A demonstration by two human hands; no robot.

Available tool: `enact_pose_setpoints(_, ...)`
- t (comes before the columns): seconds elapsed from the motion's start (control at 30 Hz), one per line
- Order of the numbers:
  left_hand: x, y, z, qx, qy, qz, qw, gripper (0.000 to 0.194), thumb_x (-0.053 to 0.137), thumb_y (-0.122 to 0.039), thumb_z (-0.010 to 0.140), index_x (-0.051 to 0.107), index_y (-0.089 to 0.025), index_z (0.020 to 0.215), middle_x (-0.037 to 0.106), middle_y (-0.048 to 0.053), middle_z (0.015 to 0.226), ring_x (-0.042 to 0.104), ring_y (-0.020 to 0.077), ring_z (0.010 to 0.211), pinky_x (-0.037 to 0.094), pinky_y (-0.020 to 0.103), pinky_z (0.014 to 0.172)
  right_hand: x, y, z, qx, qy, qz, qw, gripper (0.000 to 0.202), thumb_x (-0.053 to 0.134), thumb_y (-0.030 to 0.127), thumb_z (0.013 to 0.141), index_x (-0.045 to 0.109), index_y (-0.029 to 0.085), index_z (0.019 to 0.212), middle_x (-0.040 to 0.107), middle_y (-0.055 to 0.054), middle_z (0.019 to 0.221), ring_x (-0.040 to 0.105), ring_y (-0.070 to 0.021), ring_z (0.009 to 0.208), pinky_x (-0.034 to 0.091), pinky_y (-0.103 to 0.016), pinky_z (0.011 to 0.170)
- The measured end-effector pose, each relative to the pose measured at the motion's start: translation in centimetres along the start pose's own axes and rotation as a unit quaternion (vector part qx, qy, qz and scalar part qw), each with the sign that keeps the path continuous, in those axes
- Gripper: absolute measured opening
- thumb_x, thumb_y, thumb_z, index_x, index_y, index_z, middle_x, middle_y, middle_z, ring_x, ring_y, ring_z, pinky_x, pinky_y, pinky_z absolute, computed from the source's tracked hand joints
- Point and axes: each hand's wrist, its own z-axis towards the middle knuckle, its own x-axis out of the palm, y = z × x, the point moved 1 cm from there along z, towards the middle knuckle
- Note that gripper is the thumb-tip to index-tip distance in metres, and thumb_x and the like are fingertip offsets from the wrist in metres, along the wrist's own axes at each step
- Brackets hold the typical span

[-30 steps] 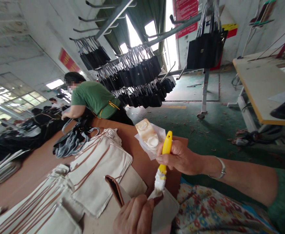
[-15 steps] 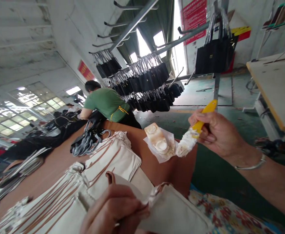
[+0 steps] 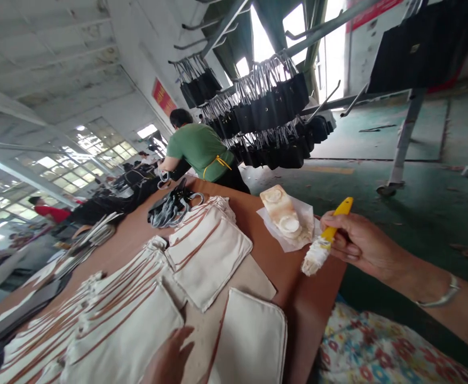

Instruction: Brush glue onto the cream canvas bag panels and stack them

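Note:
A brush (image 3: 319, 252) with a yellow handle and white-coated bristles is gripped in my right hand (image 3: 351, 238), over the table's right edge. My left hand (image 3: 170, 358) is low in the view with its fingers apart, holding nothing, beside overlapping cream fabric pieces (image 3: 125, 330) with brown edges. A single cream piece (image 3: 250, 336) lies to its right. Farther up the table sits another cream piece (image 3: 212, 261) on a stack. Near the brush, a stained block with round white lids (image 3: 282, 210) rests on a white sheet (image 3: 306, 216).
The brown table (image 3: 253, 213) holds a bundle of grey straps (image 3: 173, 205) and flat strips (image 3: 85, 245) at left. A person in a green shirt (image 3: 199, 149) bends over its far end. Black bags (image 3: 271, 106) hang on a wheeled rack at the back.
My left hand has let go of the cream piece, which now lies flat on the table, and has moved lower. My right hand still holds the brush, slightly lower. The view has shifted.

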Motion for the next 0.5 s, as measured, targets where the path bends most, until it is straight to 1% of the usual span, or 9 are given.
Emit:
enact_pose_setpoints(0.03, 1.4, -1.7, 1.2, 0.001, 0.016, -0.016, 1.0, 0.035, 0.047, -0.048, 0.083, 0.068, -0.028, 0.102, 0.074, 0.005, 0.108, 0.069, 0.0235, 0.103, 0.051, 0.032, 0.09, 0.4, -0.7, 0.0, 0.006, -0.004, -0.001, 1.0, 0.025, 0.067, 0.024, 0.084, 0.054, 0.014, 0.064, 0.042, 0.005, 0.046, 0.024, -0.0023, 0.03, 0.019, -0.015, 0.031)
enact_pose_setpoints(0.07, 2.7, -3.3, 2.4, -0.001, 0.02, -0.029, 0.999, 0.035, 0.044, -0.046, 0.086, 0.067, -0.028, 0.105, 0.073, 0.005, 0.11, 0.067, 0.022, 0.104, 0.05, 0.031, 0.091, 0.8, -1.3, 0.0, 0.009, -0.008, -0.003, 1.0, 0.025, 0.068, 0.024, 0.083, 0.055, 0.014, 0.065, 0.043, 0.005, 0.045, 0.024, -0.0023, 0.03, 0.019, -0.015, 0.031)
enact_pose_setpoints(0.13, 5.2, -6.0, 4.6, -0.015, 0.025, -0.052, 0.998, 0.035, 0.04, -0.044, 0.09, 0.067, -0.024, 0.099, 0.074, 0.007, 0.101, 0.068, 0.023, 0.098, 0.048, 0.033, 0.087, 1.4, -2.4, -0.2, 0.01, -0.015, -0.017, 1.0, 0.025, 0.07, 0.026, 0.082, 0.054, 0.015, 0.065, 0.044, 0.005, 0.044, 0.024, -0.0025, 0.029, 0.018, -0.015, 0.031)
enact_pose_setpoints(0.17, 6.2, -7.0, 5.4, -0.026, 0.025, -0.066, 0.997, 0.035, 0.04, -0.044, 0.091, 0.067, -0.022, 0.097, 0.073, 0.008, 0.097, 0.068, 0.0233, 0.095, 0.048, 0.034, 0.084, 1.6, -2.9, -0.3, 0.007, -0.018, -0.028, 0.999, 0.026, 0.07, 0.027, 0.081, 0.054, 0.015, 0.065, 0.044, 0.005, 0.043, 0.025, -0.0027, 0.029, 0.018, -0.015, 0.031)
enact_pose_setpoints(0.23, 7.7, -8.1, 6.4, -0.05, 0.027, -0.102, 0.993, 0.033, 0.043, -0.044, 0.089, 0.066, -0.021, 0.092, 0.072, 0.007, 0.087, 0.068, 0.0233, 0.087, 0.047, 0.032, 0.076, 1.6, -3.7, -0.6, 0.005, -0.024, -0.054, 0.998, 0.028, 0.071, 0.029, 0.081, 0.053, 0.015, 0.064, 0.045, 0.004, 0.043, 0.026, -0.003, 0.029, 0.017, -0.015, 0.031)
enact_pose_setpoints(0.33, 8.6, -8.9, 6.3, -0.068, 0.044, -0.178, 0.981, 0.031, 0.052, -0.046, 0.084, 0.066, -0.019, 0.082, 0.069, 0.003, 0.074, 0.065, 0.0207, 0.074, 0.044, 0.027, 0.065, 1.3, -4.8, -0.4, 0.017, -0.031, -0.088, 0.995, 0.03, 0.071, 0.032, 0.081, 0.052, 0.016, 0.065, 0.044, 0.005, 0.044, 0.027, -0.0034, 0.03, 0.016, -0.015, 0.031)
enact_pose_setpoints(0.4, 8.5, -9.4, 5.7, -0.067, 0.059, -0.238, 0.967, 0.035, 0.055, -0.051, 0.081, 0.064, -0.018, 0.074, 0.065, 0.0, 0.067, 0.061, 0.0174, 0.065, 0.042, 0.025, 0.059, 1.3, -5.5, 0.1, 0.021, -0.034, -0.107, 0.993, 0.031, 0.071, 0.034, 0.08, 0.05, 0.016, 0.066, 0.044, 0.005, 0.044, 0.026, -0.0037, 0.03, 0.015, -0.016, 0.031)
enact_pose_setpoints(0.5, 8.0, -10.7, 4.6, -0.063, 0.071, -0.318, 0.943, 0.042, 0.058, -0.059, 0.077, 0.062, -0.017, 0.075, 0.061, -0.002, 0.063, 0.054, 0.0134, 0.057, 0.04, 0.023, 0.054, 2.1, -6.5, 1.1, 0.008, -0.034, -0.134, 0.99, 0.03, 0.071, 0.039, 0.08, 0.051, 0.017, 0.073, 0.041, 0.007, 0.044, 0.025, -0.0046, 0.032, 0.014, -0.016, 0.032)
